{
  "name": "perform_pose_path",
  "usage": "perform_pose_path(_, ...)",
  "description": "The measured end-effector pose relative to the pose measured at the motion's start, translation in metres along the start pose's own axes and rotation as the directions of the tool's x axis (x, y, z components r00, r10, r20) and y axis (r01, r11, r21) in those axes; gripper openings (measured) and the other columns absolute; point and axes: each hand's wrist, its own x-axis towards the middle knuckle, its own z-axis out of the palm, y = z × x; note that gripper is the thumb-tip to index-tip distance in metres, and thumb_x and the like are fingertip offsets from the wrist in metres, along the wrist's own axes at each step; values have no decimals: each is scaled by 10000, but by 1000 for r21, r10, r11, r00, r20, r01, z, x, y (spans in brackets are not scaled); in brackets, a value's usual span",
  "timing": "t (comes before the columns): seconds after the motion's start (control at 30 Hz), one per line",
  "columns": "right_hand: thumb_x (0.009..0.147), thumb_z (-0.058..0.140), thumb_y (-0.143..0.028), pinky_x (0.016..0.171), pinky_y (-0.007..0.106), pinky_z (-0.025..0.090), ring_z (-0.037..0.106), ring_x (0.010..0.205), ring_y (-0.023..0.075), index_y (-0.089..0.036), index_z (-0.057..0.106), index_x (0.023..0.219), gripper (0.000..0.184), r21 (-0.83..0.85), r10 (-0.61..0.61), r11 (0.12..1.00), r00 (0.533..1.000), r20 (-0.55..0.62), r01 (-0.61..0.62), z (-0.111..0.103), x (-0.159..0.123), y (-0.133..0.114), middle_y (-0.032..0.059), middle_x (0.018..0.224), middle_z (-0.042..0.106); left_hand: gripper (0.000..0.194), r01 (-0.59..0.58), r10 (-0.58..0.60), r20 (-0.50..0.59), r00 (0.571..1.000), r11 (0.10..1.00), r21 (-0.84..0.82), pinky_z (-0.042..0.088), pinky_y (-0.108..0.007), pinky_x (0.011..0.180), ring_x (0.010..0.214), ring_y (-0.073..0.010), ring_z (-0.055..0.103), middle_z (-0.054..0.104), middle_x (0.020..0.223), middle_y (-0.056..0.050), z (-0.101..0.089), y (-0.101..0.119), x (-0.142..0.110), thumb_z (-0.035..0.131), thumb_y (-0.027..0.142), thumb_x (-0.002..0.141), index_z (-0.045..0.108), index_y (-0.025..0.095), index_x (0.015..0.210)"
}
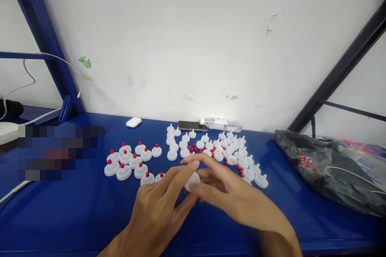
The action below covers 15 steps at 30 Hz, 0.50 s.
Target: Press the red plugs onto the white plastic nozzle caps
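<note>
My left hand [163, 204] and my right hand [232, 194] meet over the blue table [75, 204], and together their fingers pinch one white plastic disc [192, 180]. To the left lies a group of white discs with red caps [129, 160]. Behind my hands spreads a pile of uncapped white discs [217, 146], with several loose red caps [193, 149] among them.
A white earbud case [133, 122], a phone [192, 125] and a lying water bottle [220, 123] rest along the white wall. A black plastic bag [328, 168] lies at the right. Blue rack posts [39, 28] and white cables [30, 84] stand left.
</note>
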Motion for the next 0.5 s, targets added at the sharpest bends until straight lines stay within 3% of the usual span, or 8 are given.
perform_pose_path(0.1, 927, 644, -250, 748, 251, 521, 634, 816, 139, -320, 594, 1309, 392, -54, -27, 998, 1000, 3, 27, 9, 4, -1, -31, 937, 684, 484, -58, 59, -59, 997, 998, 18, 530, -245, 552, 455, -89, 563, 789, 1092, 20, -2, 0, -2, 566, 170, 1015, 406, 364, 1428)
perform_pose_path(0.27, 840, 629, -176, 508, 182, 456, 558, 542, 98, -325, 573, 1313, 499, -46, 4, 999, 998, -57, -6, 19, 12, 5, -102, 650, 558, 453, -52, 51, -28, 998, 997, -59, 546, -213, 586, 423, -70, 520, 783, 1002, 38, 1, -4, -2, 559, 163, 1011, 443, 340, 1411)
perform_pose_path(0.4, 826, 621, -195, 466, 186, 494, 583, 493, 103, -316, 567, 1260, 454, 9, 78, 997, 995, -63, -78, 22, 14, 8, -111, 632, 567, 414, -78, 76, -28, 997, 995, -70, 536, -202, 583, 412, -62, 506, 779, 1019, 31, 2, -5, -2, 554, 165, 1012, 469, 318, 1387)
perform_pose_path(0.5, 852, 618, -208, 490, 194, 510, 584, 517, 100, -304, 565, 1223, 387, 20, 64, 998, 996, -64, -62, 21, 14, 9, -103, 666, 575, 342, -77, 71, -73, 995, 994, -84, 511, -202, 539, 385, -63, 481, 762, 924, 60, 3, -5, 0, 537, 225, 1037, 497, 322, 1363)
